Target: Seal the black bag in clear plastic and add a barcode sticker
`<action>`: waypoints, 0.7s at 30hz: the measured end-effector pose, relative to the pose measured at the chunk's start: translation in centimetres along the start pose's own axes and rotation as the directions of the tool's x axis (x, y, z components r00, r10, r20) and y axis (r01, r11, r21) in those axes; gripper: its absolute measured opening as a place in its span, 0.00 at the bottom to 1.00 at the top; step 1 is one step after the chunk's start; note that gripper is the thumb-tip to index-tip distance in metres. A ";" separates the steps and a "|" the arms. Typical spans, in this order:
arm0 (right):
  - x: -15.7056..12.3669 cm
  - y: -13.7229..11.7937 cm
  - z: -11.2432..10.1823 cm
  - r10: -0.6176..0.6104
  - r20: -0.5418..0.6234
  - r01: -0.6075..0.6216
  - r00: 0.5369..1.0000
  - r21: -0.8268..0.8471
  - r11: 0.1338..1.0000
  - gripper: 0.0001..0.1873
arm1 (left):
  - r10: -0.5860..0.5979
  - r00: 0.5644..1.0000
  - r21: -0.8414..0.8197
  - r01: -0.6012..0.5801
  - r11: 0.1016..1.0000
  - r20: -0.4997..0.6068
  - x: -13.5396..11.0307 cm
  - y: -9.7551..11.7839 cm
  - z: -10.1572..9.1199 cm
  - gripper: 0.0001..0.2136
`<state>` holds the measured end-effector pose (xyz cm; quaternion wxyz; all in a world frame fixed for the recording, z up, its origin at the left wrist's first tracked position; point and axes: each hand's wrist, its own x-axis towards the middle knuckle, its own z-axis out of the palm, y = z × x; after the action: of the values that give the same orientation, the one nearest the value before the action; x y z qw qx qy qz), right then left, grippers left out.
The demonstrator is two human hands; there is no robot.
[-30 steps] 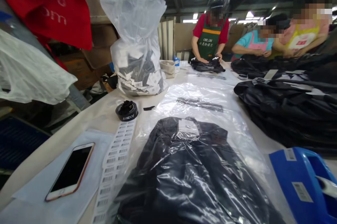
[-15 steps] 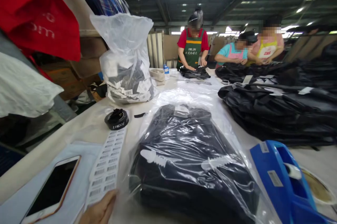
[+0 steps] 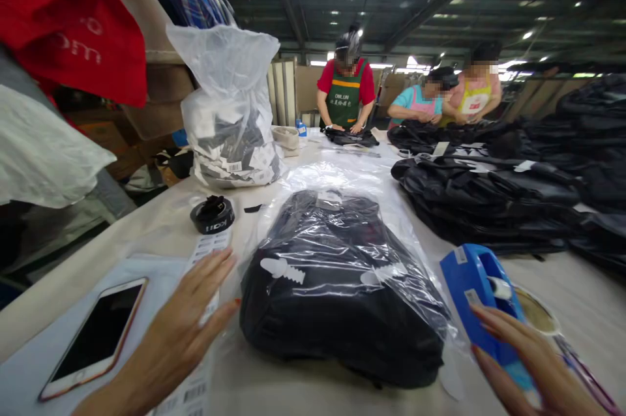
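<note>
On the white table (image 3: 161,223), directly ahead, a bagged garment (image 3: 342,285) is laid: dark cloth, folded, inside clear film that is drawn over the near end, where two pale strips (image 3: 282,269) that look like tape are seen. The left hand (image 3: 180,331) is held open, fingers spread and palm down, over a sheet of barcode labels (image 3: 210,246). It is just beside the bag's left edge and, as far as can be told, not touching it. The right hand (image 3: 528,364) is likewise open, its fingers stretched along the blue tape dispenser (image 3: 472,285) near the bag's right corner; whether the dispenser is actually pressed cannot be told. Nothing is gripped by either hand.

The bagged garment is judged to be best handled from both sides at once, with flat palms rather than fingertips. The film looks slippery, and trapped air would be pushed about unevenly by a one-sided press. Care is called for on the left, where the sheet of barcode labels could be dragged or creased under the palm and a phone (image 3: 92,338) lies close beside it. On the right, the dispenser's cutting edge is best kept clear of the film and of the fingers.

A black roll (image 3: 212,215) and a white sack of tags (image 3: 229,122) are set farther back. A heap of black garments (image 3: 489,201) is piled to the right, and other people (image 3: 346,93) are occupied at the far end.
</note>
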<state>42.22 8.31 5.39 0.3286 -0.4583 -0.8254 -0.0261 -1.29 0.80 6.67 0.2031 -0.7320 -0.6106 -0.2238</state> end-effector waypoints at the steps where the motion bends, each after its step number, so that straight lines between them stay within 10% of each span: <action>1: 1.9 -1.4 0.7 -0.119 -0.052 0.117 0.992 -0.044 0.992 0.23 | 0.076 0.997 0.016 -0.076 0.997 -0.013 1.9 1.4 0.6 0.26; 3: 4.4 -3.8 3.1 -0.328 0.007 0.324 0.945 -0.168 0.931 0.26 | 0.246 0.967 0.045 -0.249 0.967 0.067 4.3 3.7 2.6 0.29; 9: 4.3 -4.3 10.2 -0.211 0.087 0.229 0.974 -0.370 0.901 0.27 | 0.239 0.947 0.017 -0.249 0.968 0.213 4.1 4.5 8.9 0.37; 16: 4.8 -2.9 12.0 -0.128 0.189 0.189 0.974 -0.356 0.915 0.26 | 0.151 0.887 -0.127 -0.105 0.986 0.436 5.1 3.3 10.5 0.31; 21: 5.2 -3.8 11.1 -0.108 0.204 0.167 0.973 -0.299 0.940 0.26 | 0.181 0.897 -0.101 -0.153 0.983 0.404 5.0 3.1 10.3 0.29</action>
<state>31.67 13.78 0.59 0.1708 -0.4462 -0.8676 -0.1375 3.32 10.15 1.03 0.0640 -0.8187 -0.5668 -0.0666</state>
